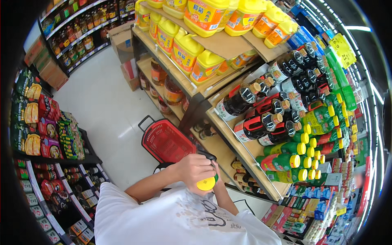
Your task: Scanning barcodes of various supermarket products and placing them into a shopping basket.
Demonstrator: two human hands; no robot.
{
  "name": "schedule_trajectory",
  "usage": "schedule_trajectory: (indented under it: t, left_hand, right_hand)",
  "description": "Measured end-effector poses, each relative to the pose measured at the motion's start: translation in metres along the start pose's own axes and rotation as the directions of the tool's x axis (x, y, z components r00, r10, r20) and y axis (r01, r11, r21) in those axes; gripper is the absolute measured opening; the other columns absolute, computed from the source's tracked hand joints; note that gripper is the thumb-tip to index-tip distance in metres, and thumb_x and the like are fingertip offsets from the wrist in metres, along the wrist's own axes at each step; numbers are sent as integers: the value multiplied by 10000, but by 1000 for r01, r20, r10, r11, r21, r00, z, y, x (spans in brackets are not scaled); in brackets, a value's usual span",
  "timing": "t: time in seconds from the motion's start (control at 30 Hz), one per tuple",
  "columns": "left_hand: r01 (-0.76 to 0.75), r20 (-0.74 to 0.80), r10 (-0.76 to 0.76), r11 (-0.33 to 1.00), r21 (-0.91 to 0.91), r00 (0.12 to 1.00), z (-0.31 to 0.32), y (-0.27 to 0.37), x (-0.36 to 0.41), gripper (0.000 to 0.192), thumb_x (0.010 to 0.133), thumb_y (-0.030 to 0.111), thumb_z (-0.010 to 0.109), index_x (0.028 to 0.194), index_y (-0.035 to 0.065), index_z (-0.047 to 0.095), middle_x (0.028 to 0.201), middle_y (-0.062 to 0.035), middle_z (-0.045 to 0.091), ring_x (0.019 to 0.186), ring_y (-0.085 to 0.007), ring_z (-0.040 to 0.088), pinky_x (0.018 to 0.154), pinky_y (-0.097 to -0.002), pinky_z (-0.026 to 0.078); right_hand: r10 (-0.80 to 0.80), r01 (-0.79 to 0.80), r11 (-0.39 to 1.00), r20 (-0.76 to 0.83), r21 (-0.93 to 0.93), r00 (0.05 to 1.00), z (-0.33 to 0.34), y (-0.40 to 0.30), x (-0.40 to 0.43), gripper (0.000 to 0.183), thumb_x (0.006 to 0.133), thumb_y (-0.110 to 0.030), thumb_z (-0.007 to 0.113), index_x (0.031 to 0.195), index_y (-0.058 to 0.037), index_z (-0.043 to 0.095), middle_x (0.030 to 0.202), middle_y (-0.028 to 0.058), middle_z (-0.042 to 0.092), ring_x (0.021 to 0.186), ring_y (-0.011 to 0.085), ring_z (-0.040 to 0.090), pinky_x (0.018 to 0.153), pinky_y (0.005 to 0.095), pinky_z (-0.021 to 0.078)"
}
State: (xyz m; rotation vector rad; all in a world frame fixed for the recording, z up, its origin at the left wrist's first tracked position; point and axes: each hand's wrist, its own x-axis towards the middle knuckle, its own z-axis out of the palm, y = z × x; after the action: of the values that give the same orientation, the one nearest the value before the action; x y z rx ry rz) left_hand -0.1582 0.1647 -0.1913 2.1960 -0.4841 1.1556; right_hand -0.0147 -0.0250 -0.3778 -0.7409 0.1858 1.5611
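Note:
A bottle with a yellow cap (206,183) is held close in front of my white shirt; a sliver of its green side shows beside the cap. My left hand (196,171) wraps over it with curled fingers. On its far side my right hand (216,172) also grips the bottle, mostly hidden behind the left. Just beyond my hands is a red plastic shopping basket (168,142) with a black rim, with no goods visible inside. A black handle-like part (207,155) shows right by my left knuckles; whether a hand touches it I cannot tell.
A wooden display shelf (232,134) at the right carries dark sauce bottles (239,99) and green yellow-capped bottles (280,162). Yellow jugs (186,53) are stacked beyond. Packaged noodles (49,122) fill a left rack. Cardboard boxes (122,43) stand on the aisle floor (101,88).

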Motion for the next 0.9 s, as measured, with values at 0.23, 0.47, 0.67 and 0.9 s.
schedule_trajectory:
  t: [0.23, 0.47, 0.67, 0.9]
  left_hand:
    - [285, -422, -636, 714, -639, 646, 45, -28, -18, 820, 715, 638, 759, 1175, -7, 548, 1142, -172, 603, 1081, -273, 573, 904, -404, 466]
    - [-159, -347, -754, 313, -936, 557, 10, -80, -87, 965, 816, 882, 325, 1164, -1, 496, 947, -147, 590, 863, -293, 598, 798, -433, 499]
    - [-502, 100, -819, -438, -746, 566, 10, -51, -123, 573, 922, 585, 564, 1102, 44, 510, 861, -28, 480, 759, -161, 453, 758, -337, 418]
    - [-288, 366, -786, -548, -785, 498, 25, -34, -155, 871, 855, 838, 352, 1059, 16, 556, 840, -79, 495, 742, -220, 483, 735, -383, 454]
  right_hand:
    - [-237, 236, 969, -8, 76, 972, 29, -19, -10, 471, 977, -493, 512, 1173, -74, 598, 1028, 74, 685, 822, 200, 684, 626, 362, 593]
    - [-439, 277, 630, -38, -726, 898, 108, -17, -52, 303, 889, -151, 736, 1109, -3, 589, 892, 63, 671, 704, 169, 691, 499, 270, 535]
    - [-283, 452, 235, 384, -861, 879, 101, -37, -76, 478, 703, -99, 837, 1116, 30, 636, 974, 67, 693, 876, 132, 605, 823, 298, 491]
    - [153, 544, 206, 576, -814, 803, 112, -59, -80, 513, 612, -138, 822, 1052, 48, 636, 909, 205, 689, 820, 354, 667, 772, 356, 515]
